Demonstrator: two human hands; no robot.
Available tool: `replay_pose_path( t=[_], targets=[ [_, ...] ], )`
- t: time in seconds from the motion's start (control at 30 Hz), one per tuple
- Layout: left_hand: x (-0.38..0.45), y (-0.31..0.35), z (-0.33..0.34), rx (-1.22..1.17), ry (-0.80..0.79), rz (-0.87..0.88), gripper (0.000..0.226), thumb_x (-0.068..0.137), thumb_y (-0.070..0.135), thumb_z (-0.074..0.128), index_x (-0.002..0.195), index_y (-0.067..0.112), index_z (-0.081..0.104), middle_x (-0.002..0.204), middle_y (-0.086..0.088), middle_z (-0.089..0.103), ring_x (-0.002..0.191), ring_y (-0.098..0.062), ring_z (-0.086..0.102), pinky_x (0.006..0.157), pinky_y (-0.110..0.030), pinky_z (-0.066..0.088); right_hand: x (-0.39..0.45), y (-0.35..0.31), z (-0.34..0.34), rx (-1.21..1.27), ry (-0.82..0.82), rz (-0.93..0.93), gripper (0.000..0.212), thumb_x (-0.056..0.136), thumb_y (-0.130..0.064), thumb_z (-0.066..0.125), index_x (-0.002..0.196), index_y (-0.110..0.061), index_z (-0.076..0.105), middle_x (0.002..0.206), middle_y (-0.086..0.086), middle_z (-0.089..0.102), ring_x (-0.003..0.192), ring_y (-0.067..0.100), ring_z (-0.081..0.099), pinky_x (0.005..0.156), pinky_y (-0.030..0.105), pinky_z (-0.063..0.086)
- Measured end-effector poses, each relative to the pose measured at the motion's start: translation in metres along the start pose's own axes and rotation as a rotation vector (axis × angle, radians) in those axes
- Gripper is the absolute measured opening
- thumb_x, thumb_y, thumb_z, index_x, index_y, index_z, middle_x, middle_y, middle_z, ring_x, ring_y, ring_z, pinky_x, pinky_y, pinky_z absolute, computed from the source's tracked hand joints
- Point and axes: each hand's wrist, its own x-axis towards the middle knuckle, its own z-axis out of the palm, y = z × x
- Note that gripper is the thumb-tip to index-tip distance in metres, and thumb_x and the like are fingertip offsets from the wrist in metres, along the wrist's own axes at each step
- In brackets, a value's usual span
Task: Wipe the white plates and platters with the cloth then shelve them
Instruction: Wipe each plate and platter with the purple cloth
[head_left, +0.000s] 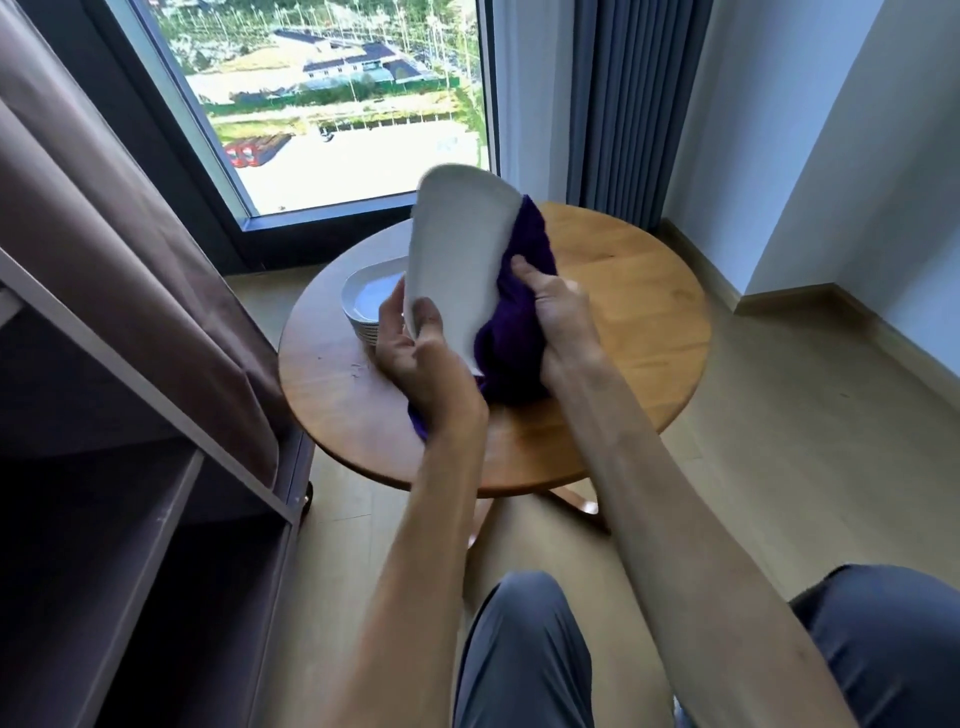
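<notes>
Left hand (415, 353) grips white platter (457, 270) near end, tilted upright; right hand (556, 317) clutches purple cloth (514, 332) against right face. Best: steady platter, wipe full length.

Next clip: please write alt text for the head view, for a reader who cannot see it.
A seated person's left hand holds a white platter on edge above a round wooden table, while the right hand presses a purple cloth against it. A stack of white plates sits on the table beside a window.
</notes>
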Motion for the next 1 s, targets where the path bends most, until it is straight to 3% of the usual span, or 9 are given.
replay_pose_path(
  t=[0.13,0.2,0.27,0.37,0.53,0.7,0.8,0.9,1.0],
  targets=[
    [-0.002,0.003,-0.008,0.117,-0.085,0.016,0.018,0.092,0.008,0.059,0.103,0.021,0.054,0.102,-0.001,0.066,0.090,-0.007,0.067,0.078,-0.026,0.057,-0.010,0.010,-0.001,-0.077,-0.050,0.020,0.031,0.093,-0.011,0.069,0.116,0.008,0.065,0.117,0.029,0.069,0.107,0.045,0.068,0.095,0.058,0.055],
    [0.021,0.022,-0.023,0.190,-0.234,-0.170,0.014,0.073,0.019,0.062,0.085,0.018,0.055,0.079,0.000,0.064,0.069,-0.016,0.063,0.061,-0.028,0.050,-0.005,-0.004,-0.013,-0.250,-0.111,-0.052,0.027,0.091,-0.009,0.070,0.113,0.007,0.067,0.112,0.027,0.071,0.103,0.044,0.070,0.093,0.055,0.057],
    [0.042,0.047,-0.032,0.184,-0.354,-0.345,0.007,0.075,0.025,0.064,0.078,0.020,0.067,0.068,0.001,0.066,0.059,-0.020,0.064,0.052,-0.026,0.049,-0.002,-0.026,-0.020,-0.494,-0.249,-0.135,0.022,0.087,-0.012,0.073,0.106,0.001,0.071,0.102,0.019,0.075,0.091,0.033,0.074,0.081,0.043,0.060],
    [0.061,0.062,-0.022,0.091,-0.200,-0.263,0.012,0.092,0.016,0.071,0.101,0.008,0.071,0.086,-0.008,0.077,0.073,-0.026,0.075,0.059,-0.039,0.060,-0.004,-0.041,-0.007,-0.675,-0.423,-0.172,0.018,0.084,-0.017,0.077,0.098,-0.007,0.073,0.092,0.010,0.077,0.082,0.024,0.075,0.070,0.029,0.057],
    [0.045,0.057,0.004,-0.123,0.235,-0.152,0.016,0.090,0.014,0.074,0.086,0.022,0.061,0.094,-0.004,0.071,0.089,-0.029,0.072,0.080,-0.048,0.063,-0.012,-0.024,0.013,-0.316,-0.151,-0.181,0.030,0.083,-0.011,0.079,0.111,-0.001,0.070,0.101,0.016,0.077,0.092,0.032,0.075,0.081,0.042,0.062],
    [0.026,0.043,0.018,-0.226,0.302,-0.079,0.007,0.095,0.015,0.069,0.099,0.021,0.068,0.095,0.000,0.072,0.087,-0.021,0.072,0.068,-0.031,0.062,-0.025,-0.003,0.017,0.053,0.046,-0.089,0.019,0.084,-0.006,0.078,0.100,-0.002,0.069,0.101,0.018,0.075,0.087,0.032,0.071,0.084,0.049,0.061],
    [0.026,0.042,0.020,-0.193,0.317,-0.032,0.028,0.098,0.013,0.066,0.125,0.006,0.066,0.105,-0.005,0.070,0.093,-0.022,0.071,0.066,-0.023,0.060,-0.035,0.012,0.014,0.061,0.100,-0.130,0.013,0.088,-0.005,0.073,0.097,-0.013,0.067,0.098,0.011,0.074,0.089,0.030,0.071,0.083,0.048,0.062],
    [0.036,0.048,0.014,-0.253,0.381,-0.028,0.030,0.097,0.011,0.066,0.126,0.005,0.064,0.110,-0.010,0.071,0.099,-0.027,0.072,0.083,-0.040,0.063,-0.036,0.016,0.006,-0.037,0.144,-0.261,0.016,0.092,-0.005,0.067,0.105,-0.014,0.068,0.102,0.011,0.075,0.095,0.030,0.072,0.083,0.045,0.062],
    [0.050,0.057,-0.001,-0.316,0.406,-0.112,0.032,0.094,0.015,0.069,0.124,0.009,0.061,0.111,-0.011,0.073,0.094,-0.030,0.074,0.082,-0.052,0.063,-0.019,-0.004,-0.007,0.098,0.276,-0.369,0.015,0.092,-0.003,0.060,0.099,-0.012,0.070,0.085,0.008,0.076,0.075,0.026,0.072,0.068,0.037,0.060]
  ],
)
